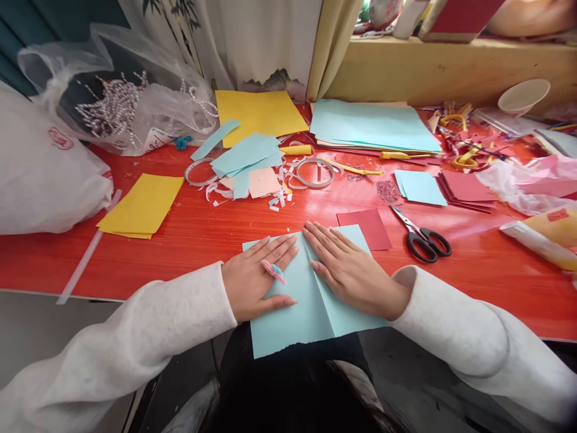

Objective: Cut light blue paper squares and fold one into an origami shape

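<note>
A light blue sheet of paper (293, 328) lies at the table's front edge, partly overhanging it. A crease runs down its middle, and its near edge is torn and ragged. My left hand (259, 279) rests flat on the left half, fingers stretched out, with a pink and blue ring on one finger. On the right half, beside the crease, my right hand (351, 267) lies flat with its fingers extended. A dark red paper square (372, 228) sits partly under the blue sheet. Scissors with black handles (424, 237) lie to the right of my right hand.
Yellow paper (144, 204) lies left, blue squares (421, 186) and red squares (469, 187) right. Behind are paper scraps (252, 159), a tape roll (315, 172) and a blue paper stack (372, 126). Plastic bags (49, 162) stand at left; a white cup (523, 96) is back right.
</note>
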The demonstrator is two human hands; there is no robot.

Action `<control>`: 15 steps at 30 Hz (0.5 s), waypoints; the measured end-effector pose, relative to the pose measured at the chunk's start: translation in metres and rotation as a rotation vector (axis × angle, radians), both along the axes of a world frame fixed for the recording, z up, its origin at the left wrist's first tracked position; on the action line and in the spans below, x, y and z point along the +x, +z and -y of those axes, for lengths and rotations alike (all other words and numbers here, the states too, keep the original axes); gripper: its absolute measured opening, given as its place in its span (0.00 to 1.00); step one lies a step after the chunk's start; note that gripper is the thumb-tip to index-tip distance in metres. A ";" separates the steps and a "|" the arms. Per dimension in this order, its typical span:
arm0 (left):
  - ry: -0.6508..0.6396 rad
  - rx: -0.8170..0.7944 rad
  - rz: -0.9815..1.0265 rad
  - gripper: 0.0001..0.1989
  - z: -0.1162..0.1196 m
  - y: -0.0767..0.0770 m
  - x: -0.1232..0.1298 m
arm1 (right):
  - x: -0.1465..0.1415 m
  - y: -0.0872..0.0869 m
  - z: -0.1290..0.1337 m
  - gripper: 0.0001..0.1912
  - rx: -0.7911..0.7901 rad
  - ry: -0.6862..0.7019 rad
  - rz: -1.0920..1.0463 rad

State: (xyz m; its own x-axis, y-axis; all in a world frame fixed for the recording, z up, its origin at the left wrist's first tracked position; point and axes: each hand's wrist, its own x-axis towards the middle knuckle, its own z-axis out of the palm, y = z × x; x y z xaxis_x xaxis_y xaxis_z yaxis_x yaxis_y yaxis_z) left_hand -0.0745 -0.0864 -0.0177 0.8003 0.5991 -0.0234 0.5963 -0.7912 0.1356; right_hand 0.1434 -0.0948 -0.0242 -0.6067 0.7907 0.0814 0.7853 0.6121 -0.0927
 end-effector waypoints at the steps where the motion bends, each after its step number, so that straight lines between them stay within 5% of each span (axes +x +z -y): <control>1: 0.005 0.006 0.002 0.40 0.001 0.000 0.000 | 0.000 0.000 0.000 0.29 0.000 -0.003 0.001; 15: 0.080 0.039 0.016 0.39 0.011 -0.003 0.008 | -0.001 0.001 0.001 0.29 0.001 -0.013 0.005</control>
